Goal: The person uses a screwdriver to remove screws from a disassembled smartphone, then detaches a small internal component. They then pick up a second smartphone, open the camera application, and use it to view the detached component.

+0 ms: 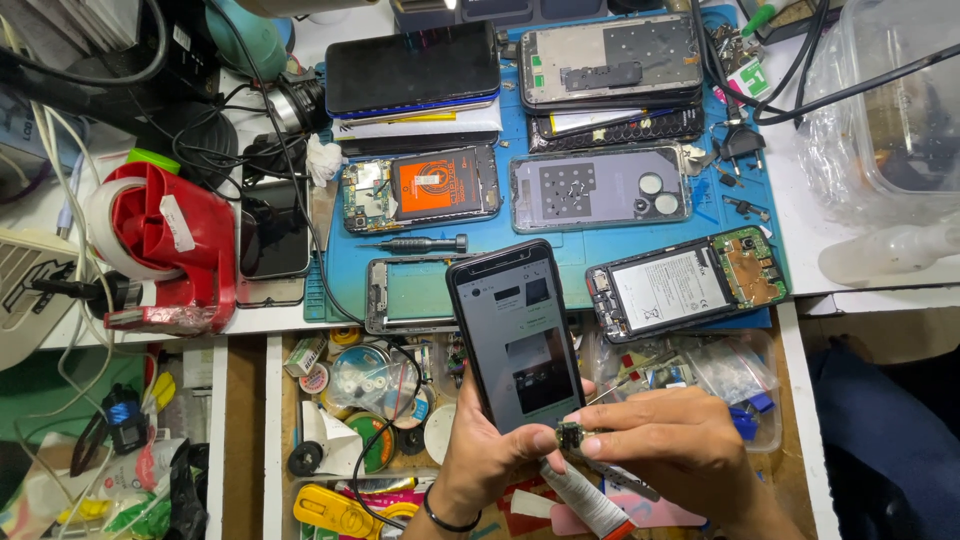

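My left hand (pixel 488 455) holds a black smartphone (pixel 517 330) upright, its lit screen showing pictures. My right hand (pixel 668 445) pinches a small dark electronic part (pixel 569 436) between thumb and fingertips, right at the phone's lower right corner. A thin metal tool (pixel 630 378) sticks out above the right fingers. Both hands hover over an open drawer (pixel 270 420) full of small parts. A grey glue tube (pixel 585 498) lies just under the hands.
A blue work mat (pixel 560 255) carries several opened phones, back covers and a screwdriver (pixel 420 243). A red tape dispenser (pixel 170 245) stands at the left among cables. Clear plastic containers (pixel 890 110) sit at the right. Tape rolls fill the drawer's left side.
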